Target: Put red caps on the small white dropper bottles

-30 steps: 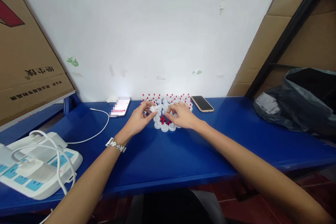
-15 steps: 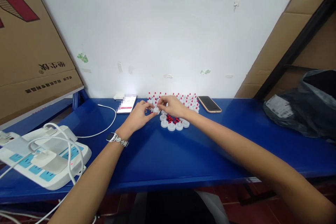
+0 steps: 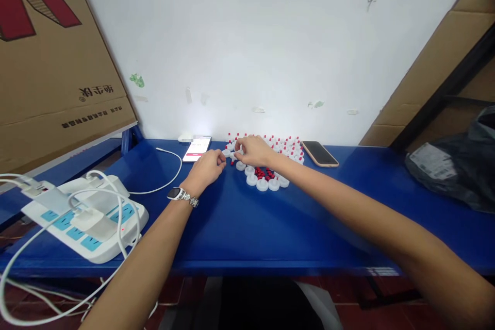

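Observation:
My left hand (image 3: 207, 166), with a watch on the wrist, lies on the blue table (image 3: 240, 227), fingers curled; its fingertips pinch a white cap (image 3: 227, 153). My right hand (image 3: 253, 150) hovers just right of it, fingers pinched together over the left end of a cluster of white caps (image 3: 263, 183). What the right fingers hold is too small to make out. Small red pieces (image 3: 265, 172) lie among the loose caps, and one red piece (image 3: 232, 162) lies between my hands. Behind my right hand stand several caps with red tips (image 3: 288, 144), close to the wall.
A lit phone (image 3: 197, 148) on a white cable lies left of the caps, and a dark phone (image 3: 320, 153) lies to their right. A white power strip (image 3: 88, 216) with plugged chargers sits at the near left. A cardboard box (image 3: 46, 62) leans at the left; a black bag (image 3: 452, 170) is at the right.
The view has turned left. My right hand moved from the loose caps toward the left end of the cluster. My hands met over a white cap, then drew slightly apart.

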`<control>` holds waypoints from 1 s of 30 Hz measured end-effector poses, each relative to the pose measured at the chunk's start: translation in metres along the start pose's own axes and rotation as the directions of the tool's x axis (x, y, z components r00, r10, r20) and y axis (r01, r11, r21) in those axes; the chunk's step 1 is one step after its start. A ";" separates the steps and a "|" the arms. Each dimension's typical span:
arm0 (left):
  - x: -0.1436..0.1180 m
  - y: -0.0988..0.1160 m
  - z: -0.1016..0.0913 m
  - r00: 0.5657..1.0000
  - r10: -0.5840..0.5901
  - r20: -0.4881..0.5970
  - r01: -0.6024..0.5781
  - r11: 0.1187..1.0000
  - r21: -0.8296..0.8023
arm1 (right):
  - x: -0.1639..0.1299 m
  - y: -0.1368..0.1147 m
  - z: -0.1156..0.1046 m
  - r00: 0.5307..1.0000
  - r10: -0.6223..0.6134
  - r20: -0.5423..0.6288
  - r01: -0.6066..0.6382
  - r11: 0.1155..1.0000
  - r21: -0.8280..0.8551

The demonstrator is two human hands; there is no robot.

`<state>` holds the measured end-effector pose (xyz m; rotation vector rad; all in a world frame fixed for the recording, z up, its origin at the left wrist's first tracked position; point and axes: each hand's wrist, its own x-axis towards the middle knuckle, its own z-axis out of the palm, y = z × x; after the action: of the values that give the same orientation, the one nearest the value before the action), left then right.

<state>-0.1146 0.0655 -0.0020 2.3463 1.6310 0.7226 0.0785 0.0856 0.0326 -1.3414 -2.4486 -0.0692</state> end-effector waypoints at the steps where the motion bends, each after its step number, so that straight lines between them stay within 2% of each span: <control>1: -0.001 0.001 0.000 1.000 -0.010 0.006 0.010 1.000 0.000 | 0.003 -0.002 0.002 1.000 0.007 0.016 -0.006 0.999 -0.031; 4: -0.003 0.004 0.000 1.000 -0.014 0.013 0.014 1.000 0.005 | 0.012 -0.005 0.008 0.997 0.018 0.072 -0.012 0.996 -0.094; 7: -0.004 0.005 0.000 1.000 0.004 -0.007 -0.004 1.000 0.004 | 0.018 -0.005 0.009 0.996 0.037 0.086 -0.031 0.997 -0.074; 9: -0.004 0.005 0.000 0.998 0.016 -0.060 -0.016 1.000 0.004 | 0.017 -0.002 0.006 0.996 0.066 0.057 -0.067 0.998 0.013; 11: -0.005 0.007 0.000 0.990 0.021 -0.139 -0.025 0.999 -0.023 | 0.011 0.002 0.000 0.993 0.114 0.010 -0.114 0.974 0.197; 13: -0.005 0.013 -0.001 0.977 0.050 -0.205 -0.073 0.992 -0.105 | 0.000 0.005 -0.006 0.984 0.178 -0.017 -0.150 0.873 0.464; 16: -0.008 0.029 -0.001 0.960 0.139 -0.243 -0.211 0.930 -0.301 | -0.023 0.005 -0.013 0.970 0.242 0.017 -0.159 0.583 0.797; 19: -0.011 0.046 0.001 0.940 0.213 -0.266 -0.313 0.847 -0.429 | -0.045 0.001 -0.016 0.978 0.201 0.053 -0.126 0.369 0.921; 21: -0.012 0.054 0.003 0.926 0.241 -0.291 -0.353 0.826 -0.440 | -0.055 0.000 -0.017 0.981 0.181 0.065 -0.120 0.313 0.942; 22: -0.013 0.056 0.004 0.918 0.256 -0.302 -0.370 0.828 -0.421 | -0.059 0.000 -0.017 0.980 0.188 0.065 -0.124 0.319 0.940; 24: -0.013 0.057 0.004 0.899 0.304 -0.316 -0.407 0.847 -0.342 | -0.065 0.000 -0.018 0.972 0.235 0.024 -0.115 0.384 0.916; 27: -0.014 0.056 0.003 0.869 0.405 -0.283 -0.464 0.865 -0.188 | -0.074 -0.001 -0.020 0.944 0.308 -0.121 -0.071 0.546 0.835; 30: -0.016 0.057 0.001 0.849 0.492 -0.192 -0.513 0.855 -0.075 | -0.081 -0.004 -0.022 0.944 0.269 -0.193 -0.059 0.711 0.701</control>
<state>-0.0712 0.0298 0.0171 2.7039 0.9672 1.1062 0.1211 0.0138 0.0278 -1.0896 -1.8017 0.6039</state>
